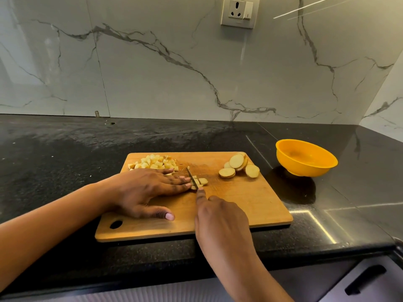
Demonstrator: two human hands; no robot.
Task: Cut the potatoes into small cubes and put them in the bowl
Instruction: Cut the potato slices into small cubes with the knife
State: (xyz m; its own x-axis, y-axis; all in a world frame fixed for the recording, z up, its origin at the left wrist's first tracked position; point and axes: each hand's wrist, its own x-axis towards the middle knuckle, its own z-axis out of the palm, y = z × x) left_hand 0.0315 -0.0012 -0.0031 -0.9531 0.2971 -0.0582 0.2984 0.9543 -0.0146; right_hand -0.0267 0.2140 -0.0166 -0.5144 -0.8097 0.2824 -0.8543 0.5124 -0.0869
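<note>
A wooden cutting board (pixel 250 203) lies on the black counter. A pile of small potato cubes (pixel 156 162) sits at its far left corner, and several round potato slices (pixel 238 166) lie at its far right. My left hand (pixel 148 190) lies flat on the board, its straight fingertips touching a partly cut potato slice (pixel 201 182) in the middle. My right hand (pixel 220 216) grips a knife (pixel 192 178), index finger stretched along the blade, which stands in that slice. The handle is hidden in my hand. A yellow bowl (pixel 305 159) stands to the right of the board, with nothing visible in it.
The black stone counter (pixel 65 162) stretches left and behind the board. A marble wall with a socket (pixel 239 12) rises at the back. A drawer front with a dark handle (pixel 366 280) sits below the counter edge at the lower right.
</note>
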